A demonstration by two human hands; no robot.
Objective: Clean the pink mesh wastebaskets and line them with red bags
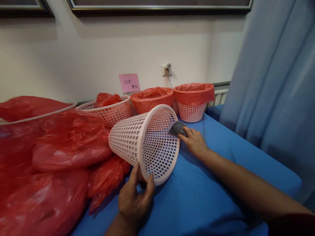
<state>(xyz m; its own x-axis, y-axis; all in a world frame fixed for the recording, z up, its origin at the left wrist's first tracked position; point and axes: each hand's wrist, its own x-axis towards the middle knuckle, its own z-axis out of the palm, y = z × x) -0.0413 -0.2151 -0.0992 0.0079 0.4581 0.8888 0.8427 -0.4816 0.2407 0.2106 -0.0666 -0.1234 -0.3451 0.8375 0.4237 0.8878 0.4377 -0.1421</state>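
A white plastic waste basket (128, 131) with round holes lies tilted on the blue sheet, its mouth turned toward me and to the right. My left hand (135, 196) grips the lower rim, thumb and fingers on either side of it. Beside the opposite rim, my right hand (194, 141) pinches a dark grey, speckled wad (177, 128) that looks like a scrubbing pad or cloth. The wad sits at the edge of the basket's mouth; whether it presses on the plastic I cannot tell.
Red plastic bags (71, 141) pile up on the left. Along the wall stand a basket holding a red bag (108, 100) and two red-lined baskets (152, 96). A blue curtain (273, 82) hangs at right. A pink note (129, 83) and a socket (166, 69) are on the wall.
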